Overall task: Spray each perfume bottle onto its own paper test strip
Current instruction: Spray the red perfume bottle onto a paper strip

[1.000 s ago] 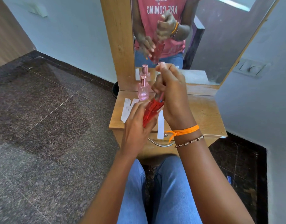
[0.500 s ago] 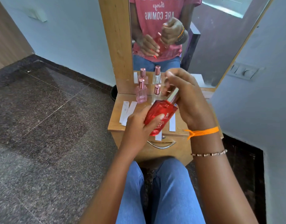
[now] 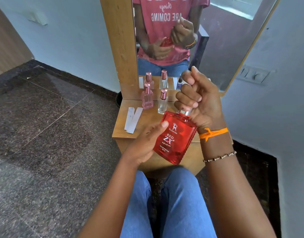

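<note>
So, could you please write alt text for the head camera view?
Left hand holds a flat red glass perfume bottle while right hand grips its silver top, above a small wooden table with white paper strips.

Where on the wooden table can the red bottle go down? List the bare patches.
Bare wood shows on the table between the paper strips and the red bottle, in front of the pink bottle and clear bottle. The back edge by the mirror is crowded. The right side is hidden behind the right hand.
</note>
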A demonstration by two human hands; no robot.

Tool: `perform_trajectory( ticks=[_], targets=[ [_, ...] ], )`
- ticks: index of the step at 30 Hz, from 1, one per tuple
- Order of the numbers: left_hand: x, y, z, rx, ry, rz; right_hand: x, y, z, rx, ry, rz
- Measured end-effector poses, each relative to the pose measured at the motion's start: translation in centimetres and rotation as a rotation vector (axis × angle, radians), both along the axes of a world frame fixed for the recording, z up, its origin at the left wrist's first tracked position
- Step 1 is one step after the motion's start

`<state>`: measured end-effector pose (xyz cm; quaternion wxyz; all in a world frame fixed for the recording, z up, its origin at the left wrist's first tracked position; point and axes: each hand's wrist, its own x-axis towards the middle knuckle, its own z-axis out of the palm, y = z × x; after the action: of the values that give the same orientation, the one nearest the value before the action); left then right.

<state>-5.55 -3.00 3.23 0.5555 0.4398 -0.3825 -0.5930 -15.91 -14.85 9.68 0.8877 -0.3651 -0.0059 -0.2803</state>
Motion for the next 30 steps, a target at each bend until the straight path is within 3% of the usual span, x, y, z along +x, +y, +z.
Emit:
perform_trajectory(
  ticks=[3,6,10,16,19,26,28,30],
  targets=[
    [-0.5,0.2,-0.9,0.046,0.125,-0.035,0.0,-0.4,-0.4,0.093,-0.275,0.110],
    [-0.4,0.5,-1.3,0.011,0.146,0.007,-1.2,-2.2,-0.3,0.160,-0.356,-0.068],
    [0.6,0.3,-0.6,-0.058,0.077,0.150,-3.3,-3.6,-1.9,0.003,0.004,-0.439],
    [0.8,0.1,-0.8,-0.084,-0.059,0.226,-5.2,-2.1,-9.3,-0.657,0.766,-0.862],
    [0.2,0.2,-1.2,-0.114,-0.107,0.205,-5.3,-0.9,-12.0,-0.847,0.977,-1.022],
    [-0.6,0.7,-2.6,-0.149,-0.004,0.220,-5.8,0.4,-12.7,-0.937,1.041,-1.083],
    [-0.7,0.8,-2.6,-0.141,-0.003,0.218,-6.1,1.7,-11.7,-0.959,0.922,-1.167],
    [-1.0,0.8,-2.6,-0.137,-0.013,0.197,-5.9,3.3,-10.3,-0.872,0.784,-1.122]
  ],
)
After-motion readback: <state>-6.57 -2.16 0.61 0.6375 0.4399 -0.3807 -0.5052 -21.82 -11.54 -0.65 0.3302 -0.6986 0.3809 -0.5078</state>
